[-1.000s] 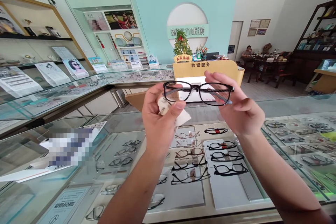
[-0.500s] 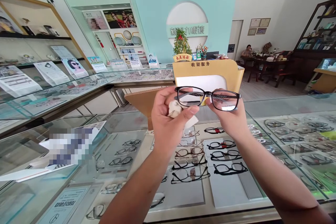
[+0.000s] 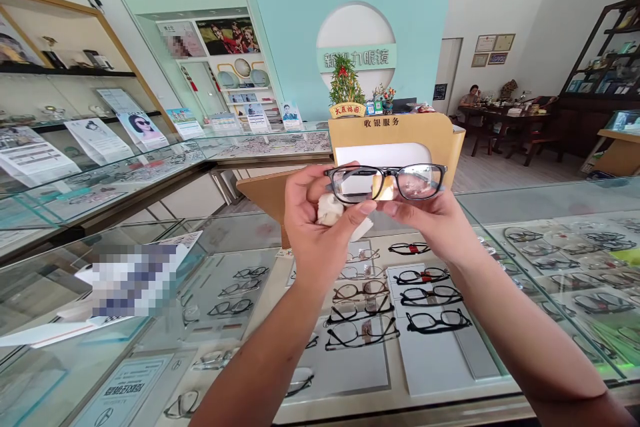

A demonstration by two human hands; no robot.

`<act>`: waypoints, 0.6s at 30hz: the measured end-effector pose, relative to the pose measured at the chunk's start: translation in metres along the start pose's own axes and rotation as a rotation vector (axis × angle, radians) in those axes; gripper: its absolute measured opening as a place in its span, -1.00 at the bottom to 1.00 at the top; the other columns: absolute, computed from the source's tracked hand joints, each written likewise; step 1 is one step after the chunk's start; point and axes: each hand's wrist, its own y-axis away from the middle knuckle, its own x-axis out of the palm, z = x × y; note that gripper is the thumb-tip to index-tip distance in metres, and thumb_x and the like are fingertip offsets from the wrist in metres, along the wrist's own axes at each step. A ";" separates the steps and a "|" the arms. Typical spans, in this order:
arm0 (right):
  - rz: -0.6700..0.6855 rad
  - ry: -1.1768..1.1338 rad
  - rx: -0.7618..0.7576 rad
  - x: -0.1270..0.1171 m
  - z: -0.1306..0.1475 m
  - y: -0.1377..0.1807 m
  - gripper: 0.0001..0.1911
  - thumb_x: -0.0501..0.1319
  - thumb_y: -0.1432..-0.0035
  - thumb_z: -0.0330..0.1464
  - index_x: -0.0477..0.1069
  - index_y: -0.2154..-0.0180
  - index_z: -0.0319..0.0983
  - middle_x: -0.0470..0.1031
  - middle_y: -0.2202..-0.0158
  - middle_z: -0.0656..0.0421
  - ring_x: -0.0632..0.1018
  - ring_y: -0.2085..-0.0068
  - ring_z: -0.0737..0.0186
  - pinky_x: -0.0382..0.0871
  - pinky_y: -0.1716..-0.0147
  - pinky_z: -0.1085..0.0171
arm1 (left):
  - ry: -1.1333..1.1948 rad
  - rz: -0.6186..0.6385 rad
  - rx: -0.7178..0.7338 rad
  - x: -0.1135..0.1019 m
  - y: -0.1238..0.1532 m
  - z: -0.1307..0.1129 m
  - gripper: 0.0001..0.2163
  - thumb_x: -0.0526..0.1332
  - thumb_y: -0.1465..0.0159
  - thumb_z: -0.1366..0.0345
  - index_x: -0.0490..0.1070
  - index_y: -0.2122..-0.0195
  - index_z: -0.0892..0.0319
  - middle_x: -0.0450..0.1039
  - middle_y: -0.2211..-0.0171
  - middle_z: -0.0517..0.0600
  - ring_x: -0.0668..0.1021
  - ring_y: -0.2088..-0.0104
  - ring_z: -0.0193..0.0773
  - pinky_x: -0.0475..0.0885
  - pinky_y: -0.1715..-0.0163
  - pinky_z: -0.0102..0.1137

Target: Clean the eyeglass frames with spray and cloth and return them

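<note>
Black-framed eyeglasses (image 3: pixel 389 172) are held up above the glass counter, with the front of the frame towards me. My left hand (image 3: pixel 315 233) is closed on the left side of the frame, its thumb at the lower rim. A crumpled white cloth (image 3: pixel 330 210) is tucked in the same hand, and part of it hangs below the thumb. On the other side my right hand (image 3: pixel 443 227) grips the eyeglasses, thumb near the bridge; its other fingers are partly hidden behind the lens.
Under the glass of the display counter (image 3: pixel 360 407) lie several rows of spectacles (image 3: pixel 433 295). A folded leaflet (image 3: pixel 65 330) rests on the glass at left. Beyond stand a yellow cashier desk (image 3: pixel 440 137) and a brown slanted panel (image 3: pixel 265 200). A person (image 3: pixel 470 99) sits far right.
The eyeglasses have shifted slightly left and turned, the right lens now sitting higher. My right hand has moved left, its thumb closer to the left one.
</note>
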 end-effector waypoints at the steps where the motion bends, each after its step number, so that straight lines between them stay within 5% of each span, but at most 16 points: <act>1: 0.021 -0.009 0.026 -0.002 -0.001 -0.001 -0.90 0.53 -0.20 -0.28 0.66 0.28 -0.09 0.74 0.11 0.20 0.69 0.09 0.14 0.66 -0.02 0.05 | 0.013 -0.002 0.003 -0.001 -0.001 0.000 -0.44 0.66 -0.19 0.16 0.46 -0.13 0.02 0.72 0.00 -0.03 0.77 0.06 -0.22 0.68 0.01 -0.37; 5: -0.009 -0.117 0.012 -0.015 -0.002 -0.008 -0.83 0.51 -0.18 -0.37 0.71 0.16 -0.03 0.75 -0.01 0.22 0.70 0.00 0.14 0.63 -0.09 0.07 | 0.032 -0.018 -0.032 -0.006 -0.006 -0.002 -0.46 0.64 -0.21 0.15 0.49 -0.14 0.02 0.72 0.00 -0.02 0.77 0.08 -0.22 0.67 0.03 -0.38; 9: -0.035 -0.144 0.061 -0.032 0.008 -0.012 -0.88 0.36 -0.40 -0.26 0.71 0.14 -0.06 0.76 0.06 0.18 0.70 0.04 0.16 0.61 -0.05 0.12 | 0.133 0.097 -0.178 -0.014 -0.013 -0.007 -0.48 0.64 -0.20 0.14 0.56 -0.15 0.02 0.73 0.02 0.00 0.77 0.04 -0.16 0.69 0.04 -0.34; 14: 0.118 0.208 -0.234 -0.039 0.020 -0.008 -0.85 0.40 -0.39 -0.38 0.71 0.08 -0.03 0.72 0.06 0.18 0.67 0.01 0.15 0.57 -0.07 0.11 | 0.254 0.323 -0.661 -0.022 -0.019 -0.006 -0.47 0.66 -0.13 0.07 0.63 -0.09 0.09 0.75 0.08 0.06 0.76 0.14 -0.14 0.68 0.21 -0.36; 18: 0.168 0.462 -0.525 -0.032 0.025 -0.004 -0.74 0.40 -0.37 -0.45 0.73 0.01 -0.01 0.67 0.00 0.11 0.65 -0.04 0.09 0.57 -0.10 0.02 | 0.432 0.441 -1.021 -0.019 -0.018 0.002 -0.47 0.65 -0.07 -0.10 0.66 0.11 0.17 0.65 0.39 -0.02 0.63 0.46 -0.31 0.54 0.49 -0.45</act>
